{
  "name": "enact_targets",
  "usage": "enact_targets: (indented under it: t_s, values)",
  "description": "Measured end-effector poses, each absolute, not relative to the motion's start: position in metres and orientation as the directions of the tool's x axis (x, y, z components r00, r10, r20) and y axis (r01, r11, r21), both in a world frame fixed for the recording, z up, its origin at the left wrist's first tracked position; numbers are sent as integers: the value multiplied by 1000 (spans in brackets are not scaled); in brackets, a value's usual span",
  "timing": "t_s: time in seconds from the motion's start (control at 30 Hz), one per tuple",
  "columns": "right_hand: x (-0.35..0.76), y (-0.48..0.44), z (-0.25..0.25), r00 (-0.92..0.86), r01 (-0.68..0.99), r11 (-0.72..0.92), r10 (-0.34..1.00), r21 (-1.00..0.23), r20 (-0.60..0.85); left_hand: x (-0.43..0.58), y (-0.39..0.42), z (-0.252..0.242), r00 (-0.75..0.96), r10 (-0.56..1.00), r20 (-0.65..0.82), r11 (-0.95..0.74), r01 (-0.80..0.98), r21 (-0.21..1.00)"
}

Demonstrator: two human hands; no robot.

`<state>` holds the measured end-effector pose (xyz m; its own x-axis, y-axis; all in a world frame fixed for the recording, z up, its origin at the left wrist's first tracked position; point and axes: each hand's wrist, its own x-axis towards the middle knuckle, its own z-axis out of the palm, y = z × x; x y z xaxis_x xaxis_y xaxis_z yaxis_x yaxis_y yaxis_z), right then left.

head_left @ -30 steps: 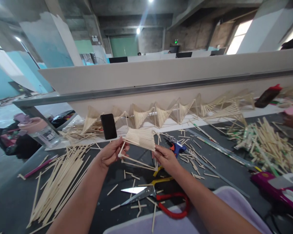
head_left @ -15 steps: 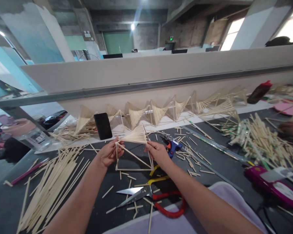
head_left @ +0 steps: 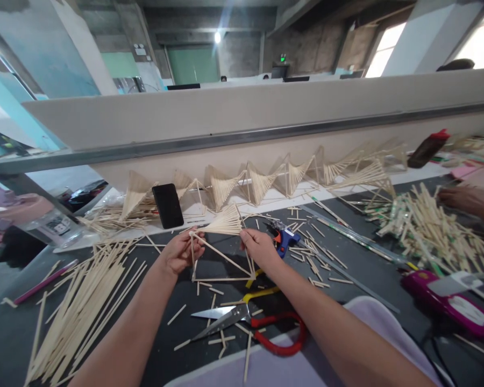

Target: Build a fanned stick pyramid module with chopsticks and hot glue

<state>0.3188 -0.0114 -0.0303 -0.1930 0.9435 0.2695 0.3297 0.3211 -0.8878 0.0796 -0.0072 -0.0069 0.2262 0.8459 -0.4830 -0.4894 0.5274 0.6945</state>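
Between my hands is a wooden stick frame (head_left: 225, 221), with a fan of thin sticks at its top and an open square of sticks below. My left hand (head_left: 181, 251) is closed on its left corner. At its right upright, my right hand (head_left: 258, 248) grips the frame with thumb and fingers. Under my right forearm lie scissors (head_left: 229, 317) with red and yellow handles, blades parted. A blue glue gun (head_left: 285, 239) rests just beyond my right hand, beside short cut sticks (head_left: 314, 263).
Long loose sticks (head_left: 84, 306) spread at the left. Finished-looking twisted stick frames (head_left: 262, 183) line the back by a black phone (head_left: 168, 206). On the right are a stick heap (head_left: 435, 231), a magenta device (head_left: 447, 301) and another person's hand (head_left: 463, 199). A bottle (head_left: 36, 215) stands left.
My hands keep the same hold on the stick frame, which has shifted very slightly. The view has moved a little. At the right, the other person's hand has come further into view near the stick heap.
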Motion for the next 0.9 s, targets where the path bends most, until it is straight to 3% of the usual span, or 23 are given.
enact_targets:
  t_s: [0.6, 0.9]
  values:
    - [326, -8, -41, -175, 297, 331, 941, -896, 290, 84, -12, -2, 342, 822, -456, 570, -487, 662]
    - [324, -7, -40, -216, 35, 185, 961, -982, 173, 89, -14, 0, 338, 817, -466, 576, -492, 653]
